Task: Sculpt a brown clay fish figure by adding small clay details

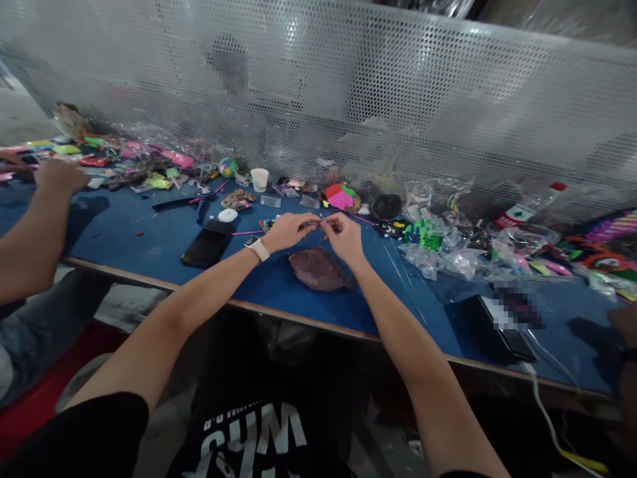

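Note:
Above the middle of the blue table (279, 277), my left hand (289, 231) and my right hand (344, 236) meet fingertip to fingertip. Both are closed in a pinch on something small and dark, too tiny to make out. A watch with a pale strap (259, 249) is on my left wrist. Just below my hands lies a flat purple-brown lump (318, 269). A small multicoloured piece (267, 225) shows behind my left hand, and a pink stick (246, 233) lies beside it.
A black phone (208, 243), pliers (203, 206) and a white cup (259, 180) are to the left. Plastic bags (462, 255), a bottle (517, 216) and a black box (490, 328) with a cable lie right. Another person's arm (42, 226) rests far left. Perforated metal (318, 86) stands behind.

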`<state>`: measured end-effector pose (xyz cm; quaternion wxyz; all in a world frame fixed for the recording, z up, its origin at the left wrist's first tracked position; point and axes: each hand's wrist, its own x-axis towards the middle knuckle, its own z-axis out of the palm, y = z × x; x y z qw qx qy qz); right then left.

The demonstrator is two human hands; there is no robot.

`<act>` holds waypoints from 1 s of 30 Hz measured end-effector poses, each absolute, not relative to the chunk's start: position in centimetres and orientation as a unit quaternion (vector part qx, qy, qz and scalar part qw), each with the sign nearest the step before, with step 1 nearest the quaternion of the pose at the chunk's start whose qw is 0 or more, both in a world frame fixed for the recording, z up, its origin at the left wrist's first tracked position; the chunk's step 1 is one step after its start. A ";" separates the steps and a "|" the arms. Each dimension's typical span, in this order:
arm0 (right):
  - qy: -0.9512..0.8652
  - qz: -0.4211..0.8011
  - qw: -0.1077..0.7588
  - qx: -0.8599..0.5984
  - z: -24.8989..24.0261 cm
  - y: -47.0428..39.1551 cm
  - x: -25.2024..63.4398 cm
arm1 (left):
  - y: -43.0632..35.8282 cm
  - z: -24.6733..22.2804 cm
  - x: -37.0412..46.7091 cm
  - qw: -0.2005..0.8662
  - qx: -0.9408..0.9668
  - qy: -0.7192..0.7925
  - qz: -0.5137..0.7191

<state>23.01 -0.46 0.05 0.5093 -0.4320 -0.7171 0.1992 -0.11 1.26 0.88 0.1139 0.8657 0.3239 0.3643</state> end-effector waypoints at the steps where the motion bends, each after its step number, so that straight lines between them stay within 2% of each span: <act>1: -0.714 0.189 0.515 -0.436 0.0 -0.1 23.4 | 1.1 1.0 0.0 0.109 0.865 0.328 0.364; 6: -0.636 0.130 0.596 -0.473 0.6 2.0 27.8 | 0.6 1.1 0.1 0.118 0.855 0.325 0.386; 10: -0.582 0.157 0.639 -0.478 1.3 2.4 30.4 | 1.0 0.6 0.1 0.168 0.819 0.352 0.420; 13: -0.616 0.213 0.610 -0.451 1.6 1.6 29.4 | 1.4 -0.1 0.5 0.235 0.784 0.350 0.456; 16: -0.731 0.254 0.496 -0.393 1.5 0.2 26.7 | 1.6 -0.6 1.1 0.304 0.760 0.315 0.480; 18: -0.760 0.250 0.464 -0.381 1.3 -0.5 25.2 | 1.6 -0.9 1.3 0.307 0.767 0.295 0.481; 24: -0.740 0.199 0.495 -0.410 0.5 -0.9 24.0 | 1.8 -1.3 1.4 0.298 0.801 0.256 0.452; 30: -0.716 0.303 0.489 -0.397 0.1 -0.9 23.8 | 1.5 -0.9 1.1 0.180 0.834 0.328 0.405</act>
